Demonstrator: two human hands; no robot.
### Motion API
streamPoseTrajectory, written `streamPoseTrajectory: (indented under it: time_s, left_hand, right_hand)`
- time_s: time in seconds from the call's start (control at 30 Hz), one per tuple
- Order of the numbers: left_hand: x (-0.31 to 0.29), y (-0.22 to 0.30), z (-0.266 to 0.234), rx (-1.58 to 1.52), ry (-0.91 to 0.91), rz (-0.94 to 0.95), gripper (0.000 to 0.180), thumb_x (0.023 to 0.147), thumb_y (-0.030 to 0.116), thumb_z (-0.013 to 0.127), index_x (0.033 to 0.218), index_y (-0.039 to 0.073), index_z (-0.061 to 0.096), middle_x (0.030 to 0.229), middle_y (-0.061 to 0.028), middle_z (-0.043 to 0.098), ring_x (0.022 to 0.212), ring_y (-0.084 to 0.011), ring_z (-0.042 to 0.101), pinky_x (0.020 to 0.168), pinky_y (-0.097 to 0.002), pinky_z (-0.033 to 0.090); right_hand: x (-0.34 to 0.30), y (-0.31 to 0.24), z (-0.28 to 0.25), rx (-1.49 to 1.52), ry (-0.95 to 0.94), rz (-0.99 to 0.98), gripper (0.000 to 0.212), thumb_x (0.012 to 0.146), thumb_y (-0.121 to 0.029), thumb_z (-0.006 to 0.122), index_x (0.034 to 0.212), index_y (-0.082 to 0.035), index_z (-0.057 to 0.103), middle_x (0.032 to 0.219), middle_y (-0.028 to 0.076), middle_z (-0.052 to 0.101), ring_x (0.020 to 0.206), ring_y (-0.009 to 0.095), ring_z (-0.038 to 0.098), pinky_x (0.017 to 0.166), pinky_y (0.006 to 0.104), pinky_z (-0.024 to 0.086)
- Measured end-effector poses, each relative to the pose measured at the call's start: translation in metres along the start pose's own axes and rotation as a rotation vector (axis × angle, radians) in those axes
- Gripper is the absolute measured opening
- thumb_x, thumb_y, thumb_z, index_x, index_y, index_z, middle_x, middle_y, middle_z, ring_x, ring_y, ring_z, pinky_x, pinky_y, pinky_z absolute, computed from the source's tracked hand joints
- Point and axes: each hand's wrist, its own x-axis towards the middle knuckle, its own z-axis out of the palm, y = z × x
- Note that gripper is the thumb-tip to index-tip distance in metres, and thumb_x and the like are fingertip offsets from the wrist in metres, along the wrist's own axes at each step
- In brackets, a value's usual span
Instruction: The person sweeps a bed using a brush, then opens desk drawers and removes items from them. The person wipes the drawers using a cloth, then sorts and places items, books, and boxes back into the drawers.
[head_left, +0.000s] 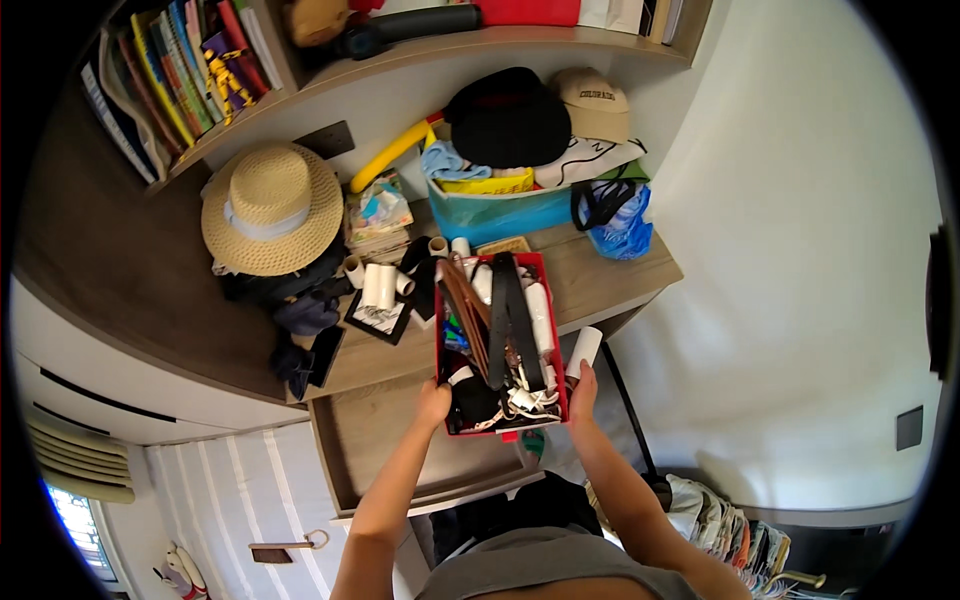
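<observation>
The box [560, 365] points lengthwise toward the bench [628, 268]; left grip [435, 403] holds its edge, right grip [582, 396] a roll [585, 350] against its side.

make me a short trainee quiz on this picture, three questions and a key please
1. True or false: the drawer beneath the red box is fully shut.
2. What does the right hand have in it, just outside the box?
3. Fill in: the straw hat is on the ____ side of the blue bin in the picture.

Key:
1. False, it is pulled open.
2. A white roll.
3. Left.
</observation>
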Motion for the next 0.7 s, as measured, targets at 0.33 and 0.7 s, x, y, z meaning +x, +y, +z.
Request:
streamPoseTrajectory:
  time_s: [0.33, 0.7]
  left_hand:
    - [0.161, 0.142, 0.028, 0.233, -0.334, 0.305, 0.038, 0.076, 0.021, 0.046, 0.104, -0.003, 0.058, 0.101, -0.0271, 0.059, 0.098, -0.0357, 0.056, 0.084, -0.0382, 0.042]
    - [0.191, 0.149, 0.012, 0.264, 0.19, 0.664, 0.042, 0.08, 0.031, 0.055, 0.113, 0.005, 0.057, 0.11, -0.0217, 0.057, 0.104, -0.0366, 0.052, 0.088, -0.0384, 0.04]
  right_hand:
    - [0.061, -0.039, 0.035, 0.216, 0.073, -0.027, 0.031, 0.087, -0.032, 0.051, 0.111, -0.015, 0.041, 0.1, 0.001, 0.053, 0.085, 0.014, 0.053, 0.064, 0.0293, 0.047]
    - [0.081, -0.038, 0.085, -0.321, -0.142, -0.217, 0.042, 0.084, -0.027, 0.057, 0.118, -0.005, 0.045, 0.104, 0.008, 0.054, 0.1, 0.021, 0.049, 0.084, 0.0346, 0.04]
